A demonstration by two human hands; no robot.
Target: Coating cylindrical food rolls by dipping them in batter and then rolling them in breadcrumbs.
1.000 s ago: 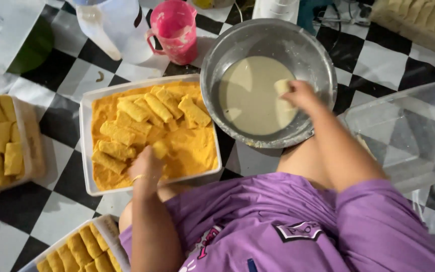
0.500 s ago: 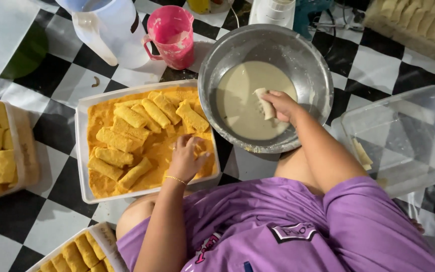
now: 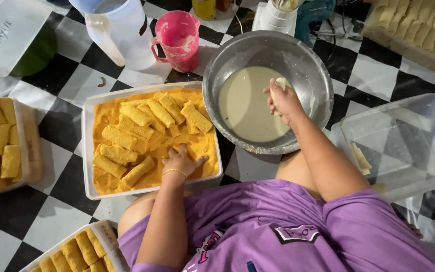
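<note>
— Where's the pale roll [image 3: 279,86]?
— Clasped in the right hand [image 3: 284,100] over the batter in the steel bowl [image 3: 227,55].
— The left hand [image 3: 181,160]?
— Spread loose on crumbs in the white tray [image 3: 87,146], lower than half a second ago.

Around the white crumb tray [image 3: 88,151] on the checkered floor [image 3: 66,85] sit a steel bowl [image 3: 227,50], pink cup [image 3: 179,35], white jug [image 3: 119,35] and clear tub [image 3: 403,126].
</note>
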